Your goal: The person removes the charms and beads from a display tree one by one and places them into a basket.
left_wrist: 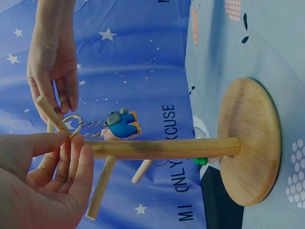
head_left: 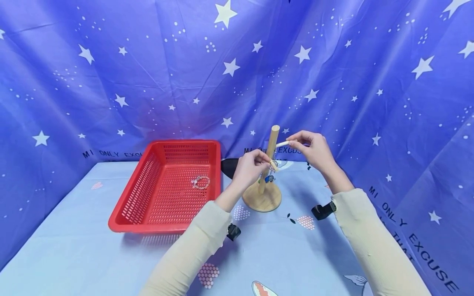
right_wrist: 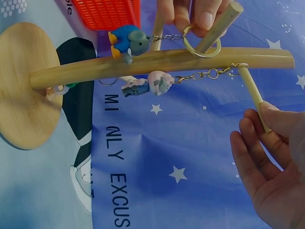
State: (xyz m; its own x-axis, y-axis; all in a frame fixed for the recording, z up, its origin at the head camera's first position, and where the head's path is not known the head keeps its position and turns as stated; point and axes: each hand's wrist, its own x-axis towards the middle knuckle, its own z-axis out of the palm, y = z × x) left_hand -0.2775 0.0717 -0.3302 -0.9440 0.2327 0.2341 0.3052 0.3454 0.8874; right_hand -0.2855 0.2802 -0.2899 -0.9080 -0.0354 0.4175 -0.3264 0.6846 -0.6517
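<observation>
A wooden stand (head_left: 273, 137) with a round base and several side pegs stands upright on the table. My left hand (head_left: 252, 166) pinches the gold ring (left_wrist: 73, 126) of a keychain, and this ring encircles one peg (left_wrist: 52, 114). From its chain hangs a blue and grey elephant-like figure (right_wrist: 129, 42). On the far side, my right hand (head_left: 312, 150) pinches the tip of another peg (right_wrist: 252, 88). A second keychain with a pink and grey figure (right_wrist: 155, 83) hangs from that peg. Lower down, a green-topped figure (left_wrist: 201, 161) is partly hidden behind the post.
To the left of the stand sits a red plastic basket (head_left: 163, 228), with a beaded loop (head_left: 201, 182) lying inside. A blue star-printed curtain (head_left: 185, 82) hangs close behind and at the sides. A light blue patterned cloth (head_left: 296, 255) covers the table.
</observation>
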